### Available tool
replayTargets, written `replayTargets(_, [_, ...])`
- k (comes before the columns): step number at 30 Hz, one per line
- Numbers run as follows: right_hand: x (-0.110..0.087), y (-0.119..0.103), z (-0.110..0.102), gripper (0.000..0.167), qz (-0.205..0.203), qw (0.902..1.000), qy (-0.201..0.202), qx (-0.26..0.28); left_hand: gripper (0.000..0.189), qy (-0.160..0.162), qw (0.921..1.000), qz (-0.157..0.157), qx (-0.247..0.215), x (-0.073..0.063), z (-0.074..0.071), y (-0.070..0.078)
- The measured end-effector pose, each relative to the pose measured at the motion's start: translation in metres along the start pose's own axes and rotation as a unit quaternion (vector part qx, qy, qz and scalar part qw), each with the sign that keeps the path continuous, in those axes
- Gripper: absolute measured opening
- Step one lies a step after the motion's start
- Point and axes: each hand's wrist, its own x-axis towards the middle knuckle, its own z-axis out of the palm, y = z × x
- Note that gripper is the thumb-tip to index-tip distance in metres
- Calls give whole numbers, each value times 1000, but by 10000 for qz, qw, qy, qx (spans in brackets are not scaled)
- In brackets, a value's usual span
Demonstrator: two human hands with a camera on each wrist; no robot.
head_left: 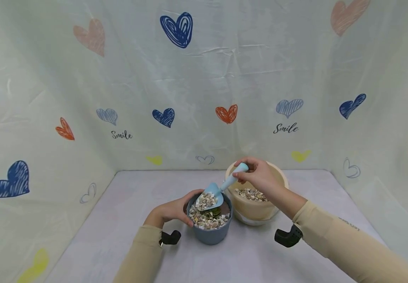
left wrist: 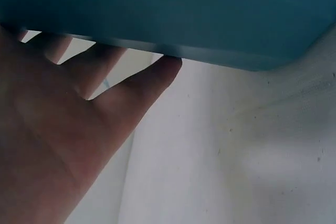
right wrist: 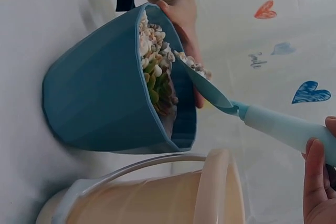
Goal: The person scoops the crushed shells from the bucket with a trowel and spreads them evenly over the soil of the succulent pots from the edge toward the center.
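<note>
A blue-grey flower pot (head_left: 211, 236) stands on the table, with pale gravel (head_left: 207, 224) and a green succulent (right wrist: 157, 87) inside. My left hand (head_left: 173, 210) grips the pot at its left side, thumb near the front and fingers round the back. In the left wrist view the fingers (left wrist: 142, 85) lie against the pot wall. My right hand (head_left: 257, 173) holds the handle of a light blue hand shovel (head_left: 230, 181). The shovel's blade, loaded with gravel, is tilted down over the pot's rim, above the succulent.
Behind the pot and to its right stands a cream bucket (head_left: 257, 210) with more gravel (head_left: 251, 194) at its bottom, close beside the pot. A white cloth covers the table (head_left: 126, 204). A heart-printed curtain (head_left: 197, 78) encloses the back and sides.
</note>
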Motion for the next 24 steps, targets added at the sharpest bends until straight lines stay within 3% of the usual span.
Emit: replayTargets(24, [3,-10,1,30,-60,9997,-225,15,108,530,9985,-157,28,-7,14,1])
